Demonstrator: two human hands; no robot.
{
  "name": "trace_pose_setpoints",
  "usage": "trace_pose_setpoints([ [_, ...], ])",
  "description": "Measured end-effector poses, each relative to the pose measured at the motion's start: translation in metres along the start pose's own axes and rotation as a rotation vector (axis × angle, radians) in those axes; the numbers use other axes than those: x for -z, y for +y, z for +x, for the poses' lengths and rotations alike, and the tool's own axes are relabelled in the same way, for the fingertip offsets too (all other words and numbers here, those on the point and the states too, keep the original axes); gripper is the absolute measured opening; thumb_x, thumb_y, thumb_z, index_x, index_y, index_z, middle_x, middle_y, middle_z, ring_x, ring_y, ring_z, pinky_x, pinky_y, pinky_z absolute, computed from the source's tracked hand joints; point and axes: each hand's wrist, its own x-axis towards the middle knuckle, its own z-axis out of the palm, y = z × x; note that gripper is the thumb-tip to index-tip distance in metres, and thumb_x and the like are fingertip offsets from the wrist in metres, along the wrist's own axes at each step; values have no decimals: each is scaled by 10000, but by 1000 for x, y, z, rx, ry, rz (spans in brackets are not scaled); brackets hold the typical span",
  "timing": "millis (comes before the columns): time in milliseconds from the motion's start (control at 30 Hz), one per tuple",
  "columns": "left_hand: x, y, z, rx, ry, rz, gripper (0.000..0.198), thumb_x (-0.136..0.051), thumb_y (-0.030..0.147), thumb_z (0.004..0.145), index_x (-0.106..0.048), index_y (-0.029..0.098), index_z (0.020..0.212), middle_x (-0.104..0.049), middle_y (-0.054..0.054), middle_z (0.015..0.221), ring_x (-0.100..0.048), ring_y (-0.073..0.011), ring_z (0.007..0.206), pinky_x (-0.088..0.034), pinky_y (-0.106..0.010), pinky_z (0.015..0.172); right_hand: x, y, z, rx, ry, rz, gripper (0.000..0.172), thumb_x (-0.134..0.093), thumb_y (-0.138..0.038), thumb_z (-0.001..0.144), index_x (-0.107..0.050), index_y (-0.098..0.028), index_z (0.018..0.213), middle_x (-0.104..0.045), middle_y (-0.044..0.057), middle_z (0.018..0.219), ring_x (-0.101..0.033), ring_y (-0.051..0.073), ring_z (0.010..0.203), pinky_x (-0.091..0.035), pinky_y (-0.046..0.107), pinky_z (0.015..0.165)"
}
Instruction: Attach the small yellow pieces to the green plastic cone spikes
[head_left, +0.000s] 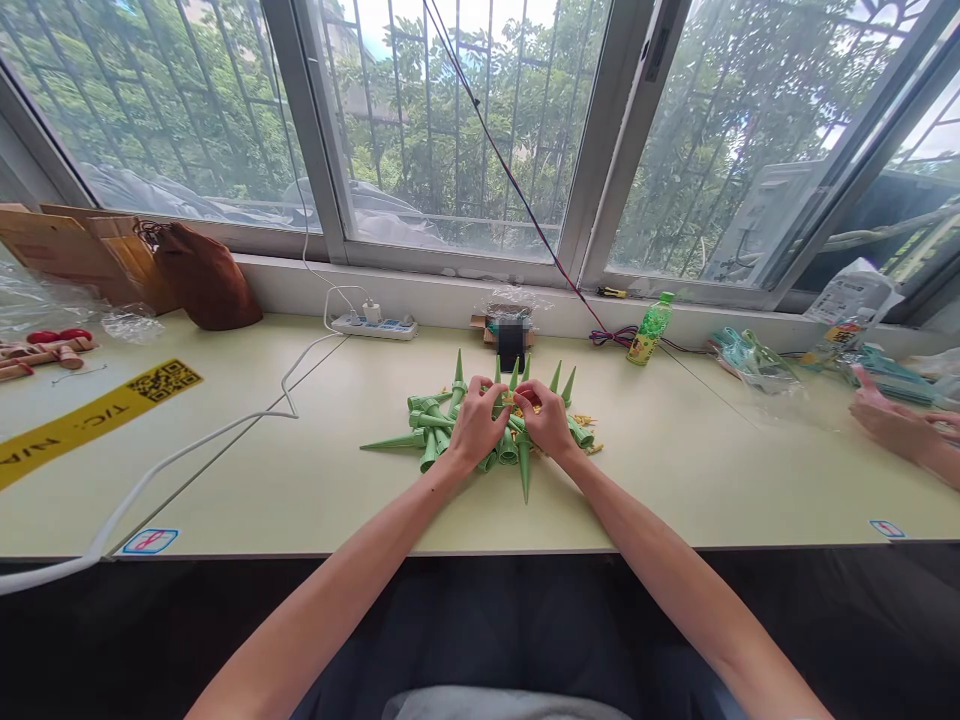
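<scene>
A row of windows with grey metal frames stretches across the far side of the room. Vertical bars stand outside the glass, and behind them dense green trees fill most of the view, with patches of bright, pale sky above. Daylight falls through the panes onto a pale yellow-green bench, crossed by a slanting seam at left. A low white wall runs beneath the windows, along the bench's back edge.
</scene>
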Motion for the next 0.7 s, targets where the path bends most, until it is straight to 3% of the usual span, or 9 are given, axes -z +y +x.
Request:
trace_pose_setpoints([
  [700,-1,0,0,4,1,-2,255,-598,172,845,-607,200,1099,-492,-74,1071,-584,-206,912,-512,-352,803,-1,-1,-1,1,2,7,176,-522,-347,892,-578,-195,823,-617,19,707,-554,159,639,-452,282,615],
])
